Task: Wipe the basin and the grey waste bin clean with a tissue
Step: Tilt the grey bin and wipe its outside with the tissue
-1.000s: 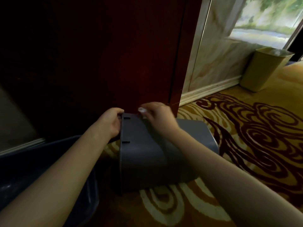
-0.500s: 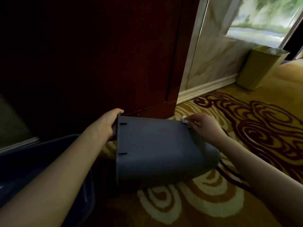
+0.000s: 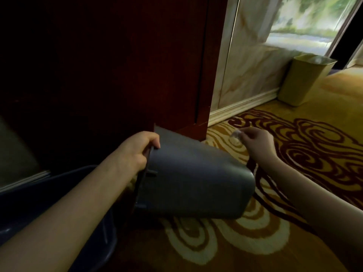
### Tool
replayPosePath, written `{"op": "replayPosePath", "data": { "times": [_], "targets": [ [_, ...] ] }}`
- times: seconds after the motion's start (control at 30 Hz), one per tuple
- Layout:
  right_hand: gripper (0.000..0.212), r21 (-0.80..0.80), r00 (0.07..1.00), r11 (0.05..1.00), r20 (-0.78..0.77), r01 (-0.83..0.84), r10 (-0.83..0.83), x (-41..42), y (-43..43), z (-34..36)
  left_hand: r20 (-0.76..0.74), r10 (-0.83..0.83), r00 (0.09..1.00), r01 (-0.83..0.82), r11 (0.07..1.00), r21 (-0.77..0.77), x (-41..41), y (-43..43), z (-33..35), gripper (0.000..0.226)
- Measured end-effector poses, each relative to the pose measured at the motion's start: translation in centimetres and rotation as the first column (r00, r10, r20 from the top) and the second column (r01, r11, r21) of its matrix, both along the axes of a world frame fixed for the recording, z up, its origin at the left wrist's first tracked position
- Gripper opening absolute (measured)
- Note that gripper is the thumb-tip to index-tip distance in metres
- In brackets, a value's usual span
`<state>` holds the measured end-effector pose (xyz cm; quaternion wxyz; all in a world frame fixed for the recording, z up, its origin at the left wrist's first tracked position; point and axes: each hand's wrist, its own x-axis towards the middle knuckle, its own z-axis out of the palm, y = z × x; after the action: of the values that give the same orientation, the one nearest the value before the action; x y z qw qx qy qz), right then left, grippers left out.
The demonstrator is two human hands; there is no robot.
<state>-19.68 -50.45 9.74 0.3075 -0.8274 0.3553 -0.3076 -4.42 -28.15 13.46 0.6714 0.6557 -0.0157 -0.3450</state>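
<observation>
The grey waste bin [image 3: 194, 181] is tipped on its side above the carpet, its open mouth facing left and its base to the right. My left hand [image 3: 135, 152] grips the bin's rim at the upper left. My right hand [image 3: 257, 142] hovers just past the bin's base, clear of it, pinching a small crumpled white tissue [image 3: 235, 137] between fingertips. The dark blue basin [image 3: 59, 193] lies at the lower left, partly hidden under my left forearm.
A dark red wooden door or cabinet panel [image 3: 117, 65] rises right behind the bin. A yellow-green waste bin [image 3: 304, 81] stands by the marble wall at the right. Patterned gold and maroon carpet [image 3: 294, 173] covers the floor.
My right hand has swept the tissue from the bin's rim along its side to the base and lifted off to the right. The bin has tilted, base lower.
</observation>
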Motion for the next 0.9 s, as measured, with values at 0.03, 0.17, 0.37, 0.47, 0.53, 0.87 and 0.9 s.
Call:
{"op": "replayPosePath", "data": {
  "times": [0.03, 0.17, 0.37, 0.47, 0.53, 0.87, 0.9],
  "targets": [
    [0.017, 0.003, 0.999, 1.0, 0.036, 0.012, -0.012, 0.5, 0.8, 0.1, 0.05, 0.007, 0.999, -0.006, 1.0, -0.015, -0.3, 0.3, -0.4, 0.015],
    [0.015, -0.079, 0.981, 0.981, 0.069, -0.176, 0.182, 2.9, 6.5, -0.8, 0.042, 0.007, 0.999, -0.004, 0.997, -0.077, -0.4, 1.7, -3.2, 0.071],
    [0.03, -0.345, 0.854, 0.788, -0.097, -0.51, 0.51, 6.3, 13.9, -3.7, -0.074, 0.011, 0.997, -0.02, 0.992, -0.126, -1.6, 3.4, -8.0, 0.074],
    [0.027, -0.37, 0.785, 0.693, -0.291, -0.619, 0.546, 5.5, 14.3, -6.1, -0.145, 0.001, 0.989, -0.013, 0.997, -0.082, -2.2, 4.8, -9.7, 0.072],
    [0.025, -0.371, 0.772, 0.677, -0.329, -0.636, 0.544, 4.6, 14.0, -7.2, -0.187, -0.039, 0.982, 0.021, 0.995, -0.097, -2.3, 5.8, -10.4, 0.063],
    [0.02, -0.303, 0.847, 0.819, -0.394, -0.486, 0.357, -0.9, 8.7, -9.0, -0.282, -0.021, 0.959, 0.019, 1.0, -0.009, 0.4, 3.1, -9.9, 0.038],
    [0.021, -0.3, 0.862, 0.848, -0.41, -0.437, 0.3, -1.9, 7.5, -9.1, -0.277, 0.001, 0.961, 0.0, 1.0, 0.004, 0.7, 2.7, -9.7, 0.039]
  ]
}}
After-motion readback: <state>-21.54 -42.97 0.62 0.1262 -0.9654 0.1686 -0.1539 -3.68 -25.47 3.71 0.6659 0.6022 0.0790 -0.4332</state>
